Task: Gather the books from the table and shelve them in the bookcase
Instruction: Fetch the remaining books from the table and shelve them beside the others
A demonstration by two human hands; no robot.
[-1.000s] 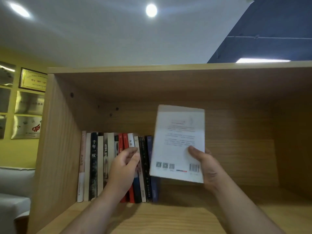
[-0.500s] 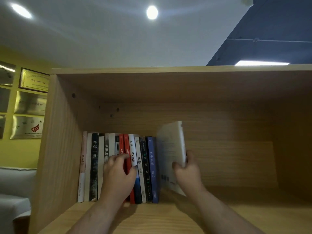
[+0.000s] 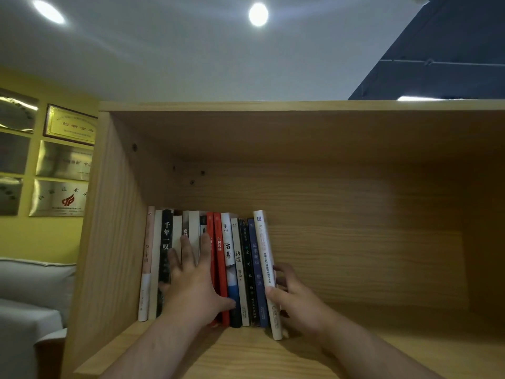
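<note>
One slim white-spined paperback (image 3: 269, 272) stands at the right end of the upright book row (image 3: 207, 266) in our light wooden bookcase (image 3: 355, 242), leaning slightly. It looks light and a bit floppy, so we pinch it low by the spine. Our right hand (image 3: 293, 299) grips it, thumb in front; our left hand (image 3: 191, 283) lies flat, fingers spread, bracing the row.

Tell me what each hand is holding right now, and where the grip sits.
The right hand holds the white book at the row's right end, grip low on its spine and cover. The left hand holds nothing; it presses flat against the shelved books.
</note>
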